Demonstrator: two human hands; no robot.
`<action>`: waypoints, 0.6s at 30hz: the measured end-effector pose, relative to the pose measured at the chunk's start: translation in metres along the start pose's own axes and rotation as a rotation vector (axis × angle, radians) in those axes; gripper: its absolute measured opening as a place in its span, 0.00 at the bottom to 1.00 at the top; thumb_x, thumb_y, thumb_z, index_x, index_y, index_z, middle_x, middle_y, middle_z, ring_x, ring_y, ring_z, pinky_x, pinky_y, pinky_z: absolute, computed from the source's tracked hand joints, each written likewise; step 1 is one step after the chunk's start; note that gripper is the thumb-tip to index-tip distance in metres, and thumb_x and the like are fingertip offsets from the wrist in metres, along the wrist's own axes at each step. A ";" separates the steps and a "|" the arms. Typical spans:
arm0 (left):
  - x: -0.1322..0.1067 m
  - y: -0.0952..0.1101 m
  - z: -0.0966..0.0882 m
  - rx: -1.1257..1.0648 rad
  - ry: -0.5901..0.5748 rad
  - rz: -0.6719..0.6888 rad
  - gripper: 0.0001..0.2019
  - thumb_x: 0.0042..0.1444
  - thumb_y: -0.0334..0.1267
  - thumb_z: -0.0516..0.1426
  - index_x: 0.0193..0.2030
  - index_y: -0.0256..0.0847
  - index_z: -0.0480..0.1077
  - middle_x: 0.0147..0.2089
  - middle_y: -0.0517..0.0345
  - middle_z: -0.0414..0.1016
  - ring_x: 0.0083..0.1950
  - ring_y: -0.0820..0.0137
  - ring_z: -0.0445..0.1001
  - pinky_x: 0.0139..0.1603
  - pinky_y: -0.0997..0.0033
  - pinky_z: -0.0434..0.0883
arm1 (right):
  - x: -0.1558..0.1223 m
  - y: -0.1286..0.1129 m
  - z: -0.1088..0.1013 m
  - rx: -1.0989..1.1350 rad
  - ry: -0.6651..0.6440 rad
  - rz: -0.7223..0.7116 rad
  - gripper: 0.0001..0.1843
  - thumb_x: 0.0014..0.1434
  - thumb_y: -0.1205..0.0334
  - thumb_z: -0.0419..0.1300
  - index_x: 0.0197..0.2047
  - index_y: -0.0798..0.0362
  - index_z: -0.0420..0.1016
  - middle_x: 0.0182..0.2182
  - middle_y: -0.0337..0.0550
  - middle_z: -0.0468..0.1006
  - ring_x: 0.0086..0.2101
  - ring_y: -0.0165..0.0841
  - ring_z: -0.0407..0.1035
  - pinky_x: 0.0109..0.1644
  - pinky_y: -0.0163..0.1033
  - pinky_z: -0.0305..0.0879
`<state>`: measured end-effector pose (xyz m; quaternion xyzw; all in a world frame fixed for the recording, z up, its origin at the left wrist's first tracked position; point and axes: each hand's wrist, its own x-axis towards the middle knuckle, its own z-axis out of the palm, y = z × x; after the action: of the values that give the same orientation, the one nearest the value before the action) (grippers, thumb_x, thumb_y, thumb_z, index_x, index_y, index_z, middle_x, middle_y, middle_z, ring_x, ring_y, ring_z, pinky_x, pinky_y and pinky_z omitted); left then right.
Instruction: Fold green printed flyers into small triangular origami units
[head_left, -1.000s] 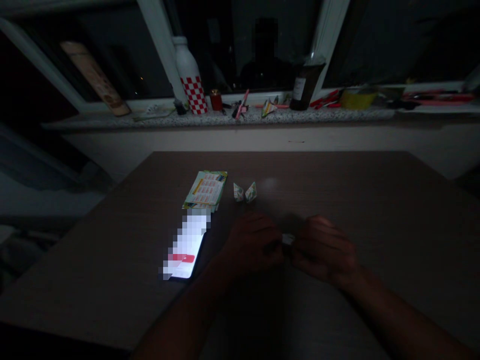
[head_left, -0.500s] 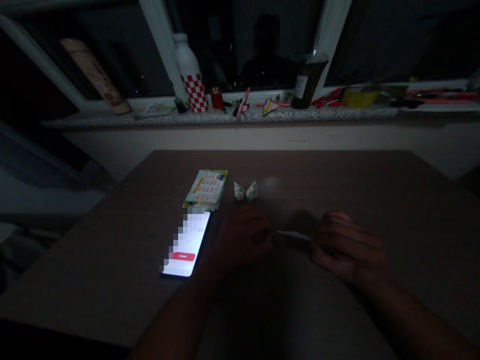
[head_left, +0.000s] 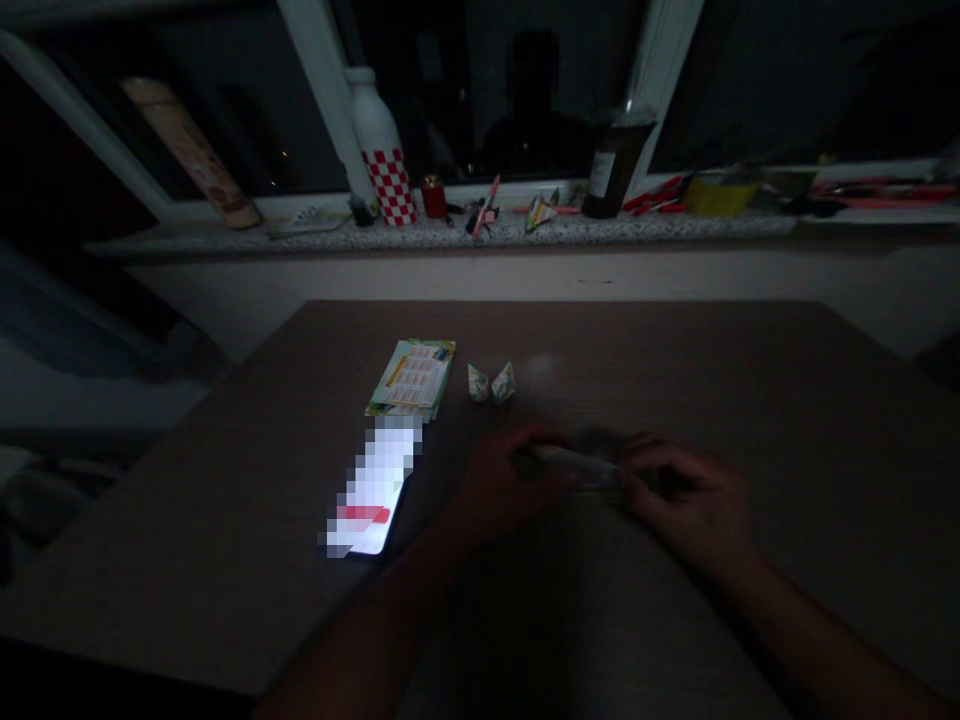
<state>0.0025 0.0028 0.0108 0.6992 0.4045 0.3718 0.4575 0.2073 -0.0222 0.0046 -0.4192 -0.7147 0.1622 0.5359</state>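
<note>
Between my two hands, just above the dim table, is a blurred piece of paper (head_left: 589, 468), pale with a greenish lower edge. My left hand (head_left: 517, 470) pinches its left end with thumb and fingers. At its right end my right hand (head_left: 686, 490) pinches it too. Beyond my left hand stand two small folded paper pieces (head_left: 502, 384) with pointed tips and a printed pattern. To their left lies a stack of printed paper sheets (head_left: 412, 375). A lit phone (head_left: 375, 490) rests beside my left forearm, below the stack.
The brown table (head_left: 637, 340) reaches to the wall under a window. On the stone sill (head_left: 300, 238) stand a red-and-white checked bottle (head_left: 390, 170), a small red jar (head_left: 433, 196), a dark labelled container (head_left: 611, 175), another folded paper piece (head_left: 540, 212) and several red pens (head_left: 660, 195).
My left hand has shifted right and now grips the paper's left end. The paper has turned so that more of its face shows. The two folded pieces and the stack have not moved.
</note>
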 end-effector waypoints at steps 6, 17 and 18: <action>0.005 -0.009 0.012 -0.440 0.006 -0.248 0.12 0.47 0.41 0.64 0.35 0.36 0.74 0.34 0.56 0.78 0.35 0.69 0.75 0.37 0.71 0.70 | -0.004 0.007 0.004 0.190 -0.035 0.344 0.05 0.52 0.63 0.63 0.26 0.52 0.75 0.20 0.37 0.77 0.20 0.29 0.70 0.22 0.30 0.66; 0.009 -0.007 0.007 -0.676 0.034 -0.372 0.10 0.41 0.35 0.67 0.32 0.35 0.76 0.29 0.60 0.78 0.29 0.73 0.74 0.34 0.73 0.70 | 0.004 0.017 -0.008 0.003 -0.267 -0.226 0.13 0.56 0.68 0.61 0.46 0.50 0.78 0.39 0.48 0.81 0.39 0.38 0.76 0.41 0.41 0.75; 0.009 -0.007 0.008 -0.675 0.024 -0.370 0.10 0.40 0.35 0.67 0.32 0.35 0.76 0.29 0.60 0.78 0.29 0.73 0.74 0.33 0.73 0.70 | 0.004 0.017 -0.007 -0.007 -0.280 -0.263 0.13 0.56 0.68 0.61 0.45 0.51 0.78 0.39 0.49 0.81 0.39 0.38 0.76 0.42 0.42 0.75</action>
<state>0.0116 0.0096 0.0028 0.4200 0.3839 0.4034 0.7165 0.2209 -0.0104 -0.0016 -0.2973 -0.8315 0.1451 0.4464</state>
